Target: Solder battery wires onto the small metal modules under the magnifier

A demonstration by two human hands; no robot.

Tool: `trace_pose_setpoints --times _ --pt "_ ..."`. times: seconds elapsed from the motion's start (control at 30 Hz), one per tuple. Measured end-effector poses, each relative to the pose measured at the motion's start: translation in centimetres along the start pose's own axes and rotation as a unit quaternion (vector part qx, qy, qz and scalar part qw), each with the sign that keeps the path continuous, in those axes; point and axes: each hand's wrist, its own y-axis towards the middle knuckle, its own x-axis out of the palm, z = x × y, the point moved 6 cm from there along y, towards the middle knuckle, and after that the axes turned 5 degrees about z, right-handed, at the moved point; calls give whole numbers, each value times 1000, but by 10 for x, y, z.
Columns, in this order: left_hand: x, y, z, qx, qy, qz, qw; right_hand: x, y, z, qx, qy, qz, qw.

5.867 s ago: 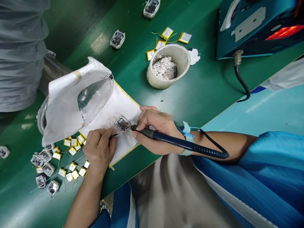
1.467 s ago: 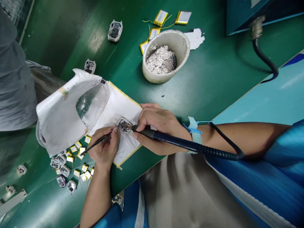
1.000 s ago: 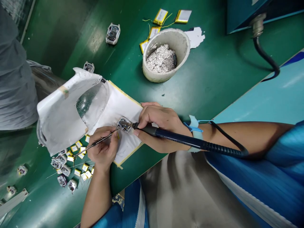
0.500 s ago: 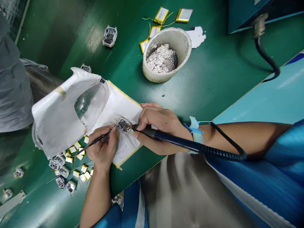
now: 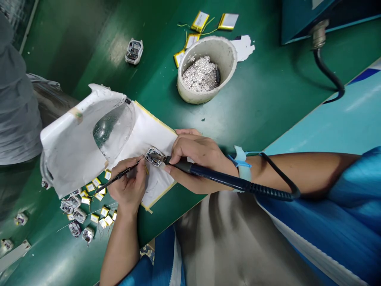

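My right hand [image 5: 199, 161] is closed around a dark blue soldering iron [image 5: 220, 176], whose tip reaches into a small watch-like casing [image 5: 154, 157] with electronics inside. Between the fingers of my left hand [image 5: 129, 180] is a pair of black tweezers [image 5: 119, 174]; their points are at the near-left edge of the casing. The casing lies on a white sheet [image 5: 145, 127] edged with yellow tape. What exactly the two tips touch is too small to make out.
A pot of silvery metal shavings [image 5: 201, 75] stands beyond my hands, with yellow-edged battery packs [image 5: 200, 22] behind it. A white shield with a clear window [image 5: 74, 143] overhangs the sheet's left side. More small batteries and casings [image 5: 79, 215] lie at left. A blue box [image 5: 297, 24] with a cable stands far right.
The view has shifted slightly, so the pot and the box appear a little further left. Both hands keep their hold, with the iron's tip still at the casing.
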Motion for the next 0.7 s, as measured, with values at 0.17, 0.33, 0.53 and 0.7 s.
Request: trace_pose_setpoints --times 0.17,0.33,0.53,0.7 --pt "-1 -1 -2 -16 11 7 1000 -1 1 -1 3 13 9 1000" --pt "1 2 2 -9 -46 5 999 -5 2 -2 6 26 28 999" --pt "-1 5 6 8 -117 -33 993 -5 2 0 7 19 30 999" --pt "1 5 4 11 -117 -51 992 -5 2 0 16 13 22 1000"
